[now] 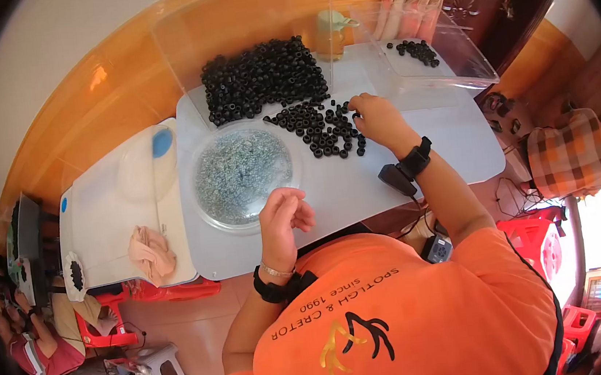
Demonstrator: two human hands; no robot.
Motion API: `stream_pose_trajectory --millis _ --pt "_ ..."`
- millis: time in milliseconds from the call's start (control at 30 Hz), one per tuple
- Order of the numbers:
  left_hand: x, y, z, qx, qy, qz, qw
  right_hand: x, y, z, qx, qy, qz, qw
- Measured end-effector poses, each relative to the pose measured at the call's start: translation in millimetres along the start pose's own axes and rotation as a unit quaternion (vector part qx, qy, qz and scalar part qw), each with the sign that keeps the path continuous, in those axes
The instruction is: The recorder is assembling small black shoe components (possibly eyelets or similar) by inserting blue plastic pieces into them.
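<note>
1. Head view: we look down on a white table (450,150) with a heap of small black rings (260,78) at twelve o'clock, inside an open-fronted clear plastic tray (239,18).
2. A looser scatter of black rings (320,128) lies spread on the table just below the heap, at about one o'clock from the round clear dish (242,173).
3. That dish sits in the middle of the table and holds a mass of tiny silvery parts (240,170); they are too small for us to tell their kind.
4. Our right hand (377,117) reaches to the right edge of the scatter, fingertips down and bunched on the rings; we cannot tell whether a ring is actually pinched.
5. Our left hand (283,215) hovers at five o'clock of the dish, just off its rim, fingers curled together toward the thumb as if holding something small; whatever is there is hidden.
6. A second clear tray (441,63) at two o'clock holds only a few black rings (418,51).
7. We judge the step in hand to be picking a ring from the scatter while the other hand readies a silvery piece.
8. The next move, as we judge it, calls for a fine pinch on one ring alone, lifted clear of its neighbours, and both hands meeting over the table's bare part.
9. At nine o'clock a lower white table (101,238) bears a crumpled pink cloth (152,253).
</note>
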State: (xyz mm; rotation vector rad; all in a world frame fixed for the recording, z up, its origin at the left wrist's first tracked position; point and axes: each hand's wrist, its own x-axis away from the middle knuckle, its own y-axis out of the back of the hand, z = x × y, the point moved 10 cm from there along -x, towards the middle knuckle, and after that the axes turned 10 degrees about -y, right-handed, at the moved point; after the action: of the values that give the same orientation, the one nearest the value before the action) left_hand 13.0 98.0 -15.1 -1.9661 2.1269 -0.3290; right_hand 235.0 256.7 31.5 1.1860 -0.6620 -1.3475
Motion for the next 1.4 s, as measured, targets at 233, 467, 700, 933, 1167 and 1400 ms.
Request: stream_pose_trajectory --millis 233,467,700,933,1167,1400 --pt "-12.3 -12.8 -8.6 0.021 -0.013 0.000 1.000 52.9 46.2 104.1 -0.394 0.061 0.059 0.915" --pt "-13.2 -7.5 -5.6 0.070 -0.032 0.016 0.997 79.4 35.9 158.8 -0.346 0.193 0.053 0.917" --pt "-8.6 3.0 3.5 0.134 -0.025 0.012 0.991 85.6 26.1 176.0 -0.256 0.227 0.030 0.939" --pt "-3.7 20.1 2.6 0.111 -0.026 0.006 0.993 86.0 22.5 190.3 -0.292 0.243 0.041 0.924" --pt "1.3 30.5 2.7 0.131 -0.030 -0.010 0.991 82.4 12.7 202.9 -0.277 0.225 0.056 0.932" --pt "4.6 43.4 1.4 0.111 -0.044 -0.024 0.993 87.0 15.0 214.7 -0.296 0.251 0.062 0.919"
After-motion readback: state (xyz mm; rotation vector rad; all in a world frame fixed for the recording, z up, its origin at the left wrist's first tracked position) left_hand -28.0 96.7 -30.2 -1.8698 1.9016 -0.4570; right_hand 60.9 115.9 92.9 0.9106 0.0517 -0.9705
